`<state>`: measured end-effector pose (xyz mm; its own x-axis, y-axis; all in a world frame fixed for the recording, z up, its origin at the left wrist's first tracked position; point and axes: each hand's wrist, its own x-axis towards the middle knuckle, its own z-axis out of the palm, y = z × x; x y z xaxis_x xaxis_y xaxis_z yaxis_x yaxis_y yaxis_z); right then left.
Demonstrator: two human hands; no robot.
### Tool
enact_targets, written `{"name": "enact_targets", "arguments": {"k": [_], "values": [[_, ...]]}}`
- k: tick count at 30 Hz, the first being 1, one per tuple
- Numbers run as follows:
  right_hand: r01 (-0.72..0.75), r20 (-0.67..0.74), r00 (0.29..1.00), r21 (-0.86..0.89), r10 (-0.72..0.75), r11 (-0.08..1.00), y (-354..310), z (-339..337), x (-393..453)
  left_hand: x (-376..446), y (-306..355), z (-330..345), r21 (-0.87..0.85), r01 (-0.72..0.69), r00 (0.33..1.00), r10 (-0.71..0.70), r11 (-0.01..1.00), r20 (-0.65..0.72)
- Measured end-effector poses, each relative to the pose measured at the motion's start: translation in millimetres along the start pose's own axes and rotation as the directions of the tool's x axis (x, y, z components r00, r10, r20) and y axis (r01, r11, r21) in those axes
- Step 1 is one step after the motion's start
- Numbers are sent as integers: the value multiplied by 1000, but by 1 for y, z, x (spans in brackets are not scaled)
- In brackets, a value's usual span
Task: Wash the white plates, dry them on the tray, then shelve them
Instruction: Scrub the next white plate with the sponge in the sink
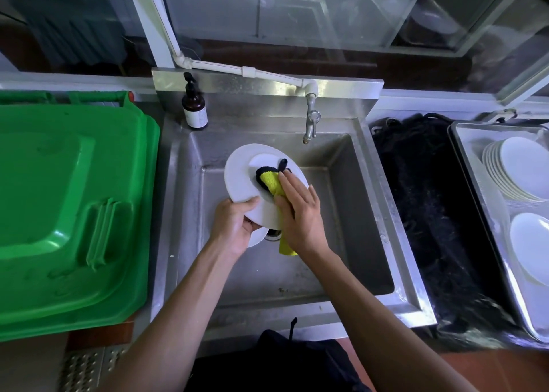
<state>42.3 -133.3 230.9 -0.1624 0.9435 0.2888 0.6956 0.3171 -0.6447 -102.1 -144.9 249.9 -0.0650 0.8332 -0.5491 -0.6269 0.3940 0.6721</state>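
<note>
A green bin lid (71, 201) fills the left side, lying just beside the steel sink (383, 213). On the sink's far left corner stands a brown pump bottle (194, 106), upright. A white pipe (246, 71) runs along the back to the tap (311, 118), which hangs over the basin's far edge.

Over the middle of the basin the left hand (233, 228) grips the near rim of a white plate (240, 178), thumb curled over the top face and fingers under it, holding the plate tilted. A second white plate (257, 237) shows just beneath that hand, close to the drain. The right hand (300, 210) presses a yellow cloth (271, 182) with a dark edge flat against the held plate's face, fingers straight and close together; the cloth's tail hangs down below the palm.

Right of the sink lies a black mat (430, 213). At the far right sits a metal tray (463, 151) holding a leaning row of white plates (517, 169) at its far end and a nearer plate (531, 246) lying in its near part.
</note>
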Motion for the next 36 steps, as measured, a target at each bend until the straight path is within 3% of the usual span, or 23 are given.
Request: {"name": "enact_targets", "arguments": {"k": [5,10,16,20,29,36], "values": [[-13,-7,1000,1,13,1000,-1,5,-4,-1,0,1,7,-20,1000,20,1000,-12],[-119,38,992,73,117,990,-14,10,-15,0,-3,3,-42,-5,999,3,999,-41],[-35,32,999,39,34,999,-23,23,-36,2,-9,1,-109,1,999,-6,994,-40],[-84,-12,996,35,85,996,-23,28,-40,0,-10,-2,-99,-10,999,6,995,-44],[-286,13,958,115,287,951,-11,19,-20,-7,1,-16,-80,-19,997,24,997,66],[-321,22,947,122,321,939,-7,11,-6,-11,6,-32,-29,-5,990,9,1000,138]]}}
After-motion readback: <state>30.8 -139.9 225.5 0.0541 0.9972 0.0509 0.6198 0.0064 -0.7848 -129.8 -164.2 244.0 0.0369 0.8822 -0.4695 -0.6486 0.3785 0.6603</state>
